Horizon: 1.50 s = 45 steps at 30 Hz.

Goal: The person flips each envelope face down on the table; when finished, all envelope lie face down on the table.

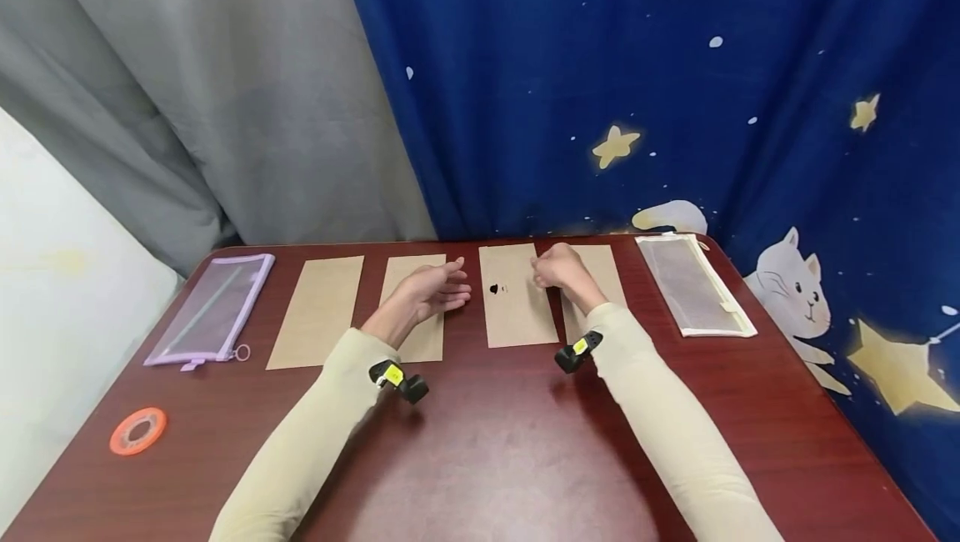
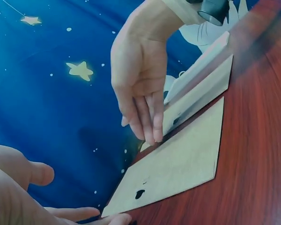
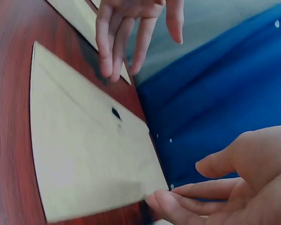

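Note:
Four flat tan paper rectangles lie in a row along the table's far side. One of them, a paper rectangle with a small black print (image 1: 517, 308), lies between my hands. My left hand (image 1: 431, 290) is to its left, over another paper rectangle (image 1: 422, 342), fingers extended and holding nothing. At the printed paper's right edge is my right hand (image 1: 562, 269), its fingertips (image 3: 164, 201) right by the corner in the right wrist view. The thumb there stands apart from the fingers. Part of the rightmost paper rectangle (image 1: 600, 267) is hidden under the right hand and forearm.
A purple mesh zipper pouch (image 1: 213, 308) lies at the far left, beyond the leftmost paper rectangle (image 1: 318, 308). At the far right is a white mesh zipper pouch (image 1: 686, 283). An orange ring (image 1: 153, 421) lies near the left edge. Curtains (image 1: 525, 108) hang behind the table.

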{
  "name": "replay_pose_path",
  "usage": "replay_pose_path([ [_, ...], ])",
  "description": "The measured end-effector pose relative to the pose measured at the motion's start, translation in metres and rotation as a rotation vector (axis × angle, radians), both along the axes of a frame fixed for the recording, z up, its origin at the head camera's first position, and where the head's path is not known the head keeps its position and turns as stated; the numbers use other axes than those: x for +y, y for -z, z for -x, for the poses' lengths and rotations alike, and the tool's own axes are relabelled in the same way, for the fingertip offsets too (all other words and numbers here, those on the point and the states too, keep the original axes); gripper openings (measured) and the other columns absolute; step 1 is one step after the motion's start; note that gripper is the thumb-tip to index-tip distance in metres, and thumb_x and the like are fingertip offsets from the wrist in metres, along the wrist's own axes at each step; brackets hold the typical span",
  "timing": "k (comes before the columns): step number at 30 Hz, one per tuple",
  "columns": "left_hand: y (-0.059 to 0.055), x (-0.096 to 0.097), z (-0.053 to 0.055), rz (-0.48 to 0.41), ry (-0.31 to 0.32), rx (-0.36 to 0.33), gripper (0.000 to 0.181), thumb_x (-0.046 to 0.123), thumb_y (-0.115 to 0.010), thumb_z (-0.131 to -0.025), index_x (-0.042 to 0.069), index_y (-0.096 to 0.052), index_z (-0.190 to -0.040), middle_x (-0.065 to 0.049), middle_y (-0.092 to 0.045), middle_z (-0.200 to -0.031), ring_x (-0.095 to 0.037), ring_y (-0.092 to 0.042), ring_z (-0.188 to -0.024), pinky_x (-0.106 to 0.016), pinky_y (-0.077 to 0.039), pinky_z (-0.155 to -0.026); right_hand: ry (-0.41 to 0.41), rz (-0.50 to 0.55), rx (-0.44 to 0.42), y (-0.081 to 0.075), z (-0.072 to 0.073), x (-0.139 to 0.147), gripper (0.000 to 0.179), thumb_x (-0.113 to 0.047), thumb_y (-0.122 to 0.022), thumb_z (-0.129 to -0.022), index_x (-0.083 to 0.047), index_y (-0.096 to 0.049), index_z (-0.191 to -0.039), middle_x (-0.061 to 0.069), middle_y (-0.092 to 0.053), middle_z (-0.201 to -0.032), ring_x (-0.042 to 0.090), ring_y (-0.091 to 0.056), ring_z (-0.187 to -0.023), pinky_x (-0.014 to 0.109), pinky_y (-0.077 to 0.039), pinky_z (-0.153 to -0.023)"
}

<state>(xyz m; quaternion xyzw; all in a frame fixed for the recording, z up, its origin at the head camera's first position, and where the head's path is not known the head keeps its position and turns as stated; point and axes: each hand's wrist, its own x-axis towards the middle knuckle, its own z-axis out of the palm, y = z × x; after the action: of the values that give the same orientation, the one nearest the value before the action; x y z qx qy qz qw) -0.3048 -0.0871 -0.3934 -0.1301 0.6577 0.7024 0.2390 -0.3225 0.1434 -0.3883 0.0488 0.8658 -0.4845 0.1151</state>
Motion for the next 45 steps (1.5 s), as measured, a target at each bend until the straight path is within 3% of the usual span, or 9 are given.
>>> replay_pose_path([
  [3, 0.0, 0.011, 0.006, -0.032, -0.04, -0.021, 0.06, 0.037, -0.048, -0.107, -0.006, -0.042, -0.149, -0.03, -0.046, -0.147, -0.036, -0.05, -0.138, -0.039, -0.044, -0.117, -0.014, -0.002, -0.052, 0.001, 0.006, 0.019, 0.026, -0.015, -0.05, -0.105, 0.008, -0.062, -0.102, 0.0, -0.058, -0.069, 0.006, -0.057, -0.059, 0.029, -0.058, -0.082],
  [7, 0.001, 0.022, 0.012, -0.077, -0.081, -0.039, 0.059, 0.033, -0.048, -0.107, -0.007, -0.039, -0.149, -0.03, -0.04, -0.148, -0.036, -0.046, -0.137, -0.039, -0.043, -0.118, -0.019, 0.013, -0.106, 0.004, 0.008, 0.03, 0.035, -0.014, -0.05, -0.105, 0.014, -0.057, -0.124, 0.008, -0.063, -0.087, 0.006, -0.064, -0.065, 0.031, -0.061, -0.089],
  [13, 0.003, 0.032, 0.015, -0.074, -0.099, -0.062, 0.061, 0.031, -0.052, -0.105, -0.008, -0.035, -0.149, -0.03, -0.039, -0.148, -0.037, -0.046, -0.135, -0.043, -0.042, -0.118, -0.003, 0.048, -0.14, 0.004, 0.006, 0.032, 0.041, -0.016, -0.051, -0.105, 0.013, -0.051, -0.134, 0.014, -0.065, -0.101, 0.01, -0.067, -0.077, 0.032, -0.059, -0.096],
  [18, 0.003, 0.036, 0.016, -0.034, -0.101, -0.041, 0.06, 0.029, -0.054, -0.103, -0.009, -0.036, -0.146, -0.03, -0.044, -0.142, -0.038, -0.049, -0.133, -0.044, -0.044, -0.116, 0.025, 0.06, -0.145, 0.001, 0.006, 0.028, 0.043, -0.018, -0.053, -0.104, 0.011, -0.049, -0.135, 0.01, -0.063, -0.093, 0.008, -0.064, -0.07, 0.025, -0.061, -0.087],
  [23, 0.005, 0.04, 0.017, -0.005, -0.086, -0.028, 0.053, 0.023, -0.052, -0.103, -0.009, -0.039, -0.143, -0.029, -0.047, -0.139, -0.035, -0.051, -0.129, -0.042, -0.046, -0.114, 0.06, 0.075, -0.146, 0.003, 0.007, 0.024, 0.032, -0.016, -0.054, -0.103, 0.009, -0.055, -0.123, 0.002, -0.06, -0.074, 0.006, -0.061, -0.061, 0.023, -0.061, -0.078],
  [28, 0.009, 0.037, 0.018, 0.032, -0.087, -0.017, 0.041, 0.016, -0.049, -0.103, -0.006, -0.047, -0.137, -0.02, -0.053, -0.128, -0.029, -0.057, -0.114, -0.041, -0.048, -0.111, 0.067, 0.061, -0.078, 0.008, 0.003, 0.018, 0.018, -0.013, -0.055, -0.102, 0.004, -0.059, -0.104, 0.0, -0.057, -0.071, 0.01, -0.059, -0.066, 0.029, -0.061, -0.078],
  [36, 0.011, 0.022, 0.02, -0.011, -0.127, -0.012, 0.035, 0.002, -0.048, -0.102, -0.007, -0.056, -0.135, -0.01, -0.058, -0.102, -0.017, -0.061, -0.085, -0.038, -0.052, -0.108, 0.149, 0.061, 0.106, 0.017, -0.006, 0.009, 0.026, -0.001, -0.058, -0.092, 0.005, -0.073, -0.113, 0.02, -0.071, -0.117, 0.019, -0.069, -0.087, 0.03, -0.062, -0.08],
  [39, 0.01, 0.017, 0.02, -0.039, -0.157, 0.0, 0.033, 0.0, -0.053, -0.101, -0.007, -0.059, -0.133, -0.007, -0.062, -0.09, -0.013, -0.064, -0.075, -0.036, -0.054, -0.104, 0.194, 0.136, 0.145, 0.021, -0.008, 0.008, 0.023, 0.0, -0.065, -0.091, 0.003, -0.075, -0.111, 0.021, -0.074, -0.114, 0.016, -0.072, -0.081, 0.034, -0.062, -0.085],
  [45, 0.006, 0.014, 0.021, -0.042, -0.206, 0.106, 0.024, -0.003, -0.066, -0.094, -0.009, -0.066, -0.117, -0.004, -0.069, -0.069, -0.011, -0.068, -0.063, -0.033, -0.061, -0.087, 0.233, 0.359, 0.094, 0.025, -0.009, 0.009, 0.028, 0.008, -0.065, -0.09, 0.007, -0.072, -0.117, 0.017, -0.074, -0.109, 0.007, -0.066, -0.078, 0.029, -0.062, -0.084],
])
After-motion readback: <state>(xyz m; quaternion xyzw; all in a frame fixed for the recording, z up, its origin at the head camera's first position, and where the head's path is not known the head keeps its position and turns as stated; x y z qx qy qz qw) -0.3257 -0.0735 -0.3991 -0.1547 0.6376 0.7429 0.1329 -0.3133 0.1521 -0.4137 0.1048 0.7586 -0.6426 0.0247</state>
